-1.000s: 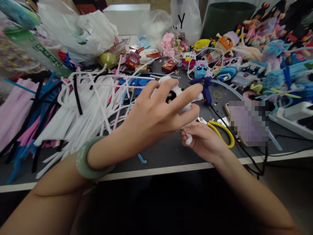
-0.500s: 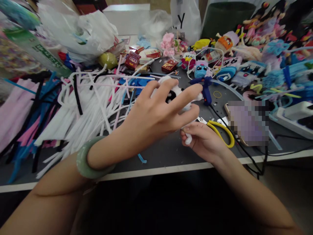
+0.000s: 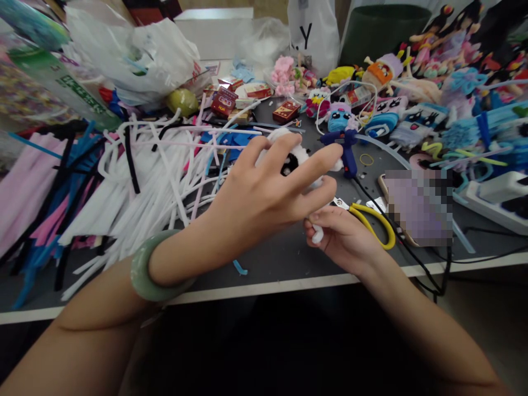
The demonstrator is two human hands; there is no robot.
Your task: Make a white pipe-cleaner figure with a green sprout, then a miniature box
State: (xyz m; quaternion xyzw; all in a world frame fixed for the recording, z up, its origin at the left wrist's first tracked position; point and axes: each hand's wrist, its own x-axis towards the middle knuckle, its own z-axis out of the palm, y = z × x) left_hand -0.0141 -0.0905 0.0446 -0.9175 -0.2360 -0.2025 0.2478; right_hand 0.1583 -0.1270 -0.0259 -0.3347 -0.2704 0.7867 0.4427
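My left hand (image 3: pixel 268 184) wears a green bangle (image 3: pixel 142 269) on its wrist. Its fingers are curved over a fluffy white figure with black patches (image 3: pixel 290 164), which shows between them; my thumb and the figure's underside are hidden. Just below, my right hand (image 3: pixel 340 234) pinches a small white fuzzy piece, seemingly a pipe cleaner end (image 3: pixel 317 235), between thumb and fingers. Whether that piece joins the figure cannot be seen. Behind the hands lies a blue hot glue gun (image 3: pixel 348 151). Scissors with yellow handles (image 3: pixel 381 225) rest right beside my right hand.
Loose white pipe cleaners (image 3: pixel 140 203) cover the table's left side, with pink ones (image 3: pixel 35 181) beyond. A phone (image 3: pixel 416 209), cables and a white power strip (image 3: pixel 499 201) lie at the right. Finished fuzzy dolls (image 3: pixel 421 124) crowd the back right. Small red boxes (image 3: pixel 224 101) sit at the back.
Almost nothing differs. Both hands keep their grips and places, with only a very slight shift of the left fingers.
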